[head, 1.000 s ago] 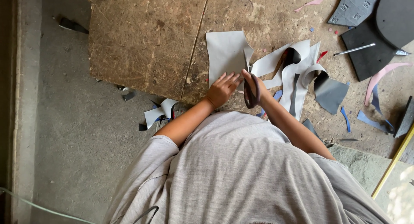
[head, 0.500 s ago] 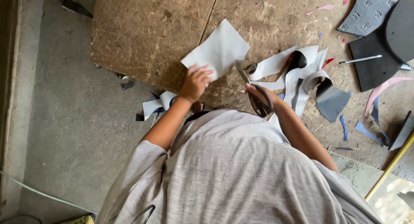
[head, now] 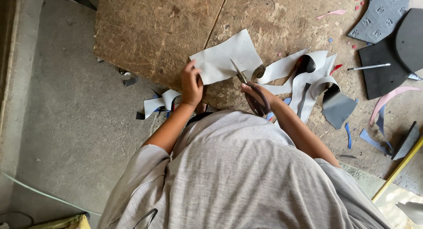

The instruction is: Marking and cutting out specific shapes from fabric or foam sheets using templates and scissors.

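My left hand (head: 192,84) pinches left edge of grey sheet (head: 227,58), holding it over worn wooden board (head: 154,30). My right hand (head: 257,96) closed through dark handles of scissors (head: 247,87); blades open, biting into sheet's near edge. Curled grey offcut strips (head: 304,74) lie just right of scissors. More grey scraps (head: 158,103) near left, at board's edge on concrete floor (head: 57,123). Far right: black foam pieces (head: 387,66) with thin metal tool (head: 369,67) on top, pink strip (head: 390,96) beside.
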